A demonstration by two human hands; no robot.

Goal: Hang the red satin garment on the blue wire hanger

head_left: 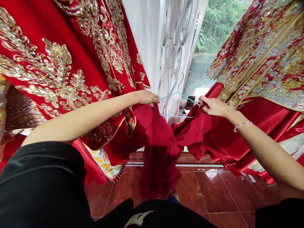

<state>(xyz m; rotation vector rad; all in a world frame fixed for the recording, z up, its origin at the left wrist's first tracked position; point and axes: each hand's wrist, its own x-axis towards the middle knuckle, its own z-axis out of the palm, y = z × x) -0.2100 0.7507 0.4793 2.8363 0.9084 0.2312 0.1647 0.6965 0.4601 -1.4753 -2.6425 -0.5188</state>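
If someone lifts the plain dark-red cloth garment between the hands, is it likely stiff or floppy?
The plain dark-red cloth garment is probably floppy: it sags in folds between the left hand and right hand. It seems light, its wavy edges looking thin. Its lower part might swing, since it hangs loosely below.

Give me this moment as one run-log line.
left hand: holds dark-red cloth garment by left end of thin turquoise triangular hanger | right hand: holds garment at right end | garment: sags between hands
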